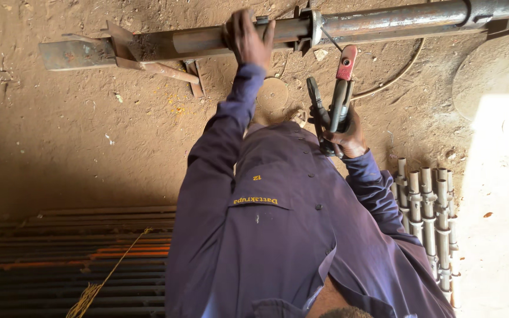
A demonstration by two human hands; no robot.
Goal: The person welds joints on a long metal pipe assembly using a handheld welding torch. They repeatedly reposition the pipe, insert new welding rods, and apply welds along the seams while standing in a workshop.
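A long rusty steel pipe (384,20) runs across the top of the view over a dirt floor, with angle pieces (119,50) fixed at its left end. My left hand (247,36) rests on top of the pipe, fingers curled over it, just left of a metal collar (313,26). My right hand (349,138) is lower and to the right, closed around a clamp-like tool (337,97) with dark handles and a red tip pointing toward the pipe. Purple sleeves cover both my arms.
A bundle of short grey metal tubes (428,218) lies on the ground at the right. Long rusty bars (89,253) are stacked at the bottom left. A thin cable (396,76) curves beneath the pipe, and a round flat disc (272,94) lies on the dirt.
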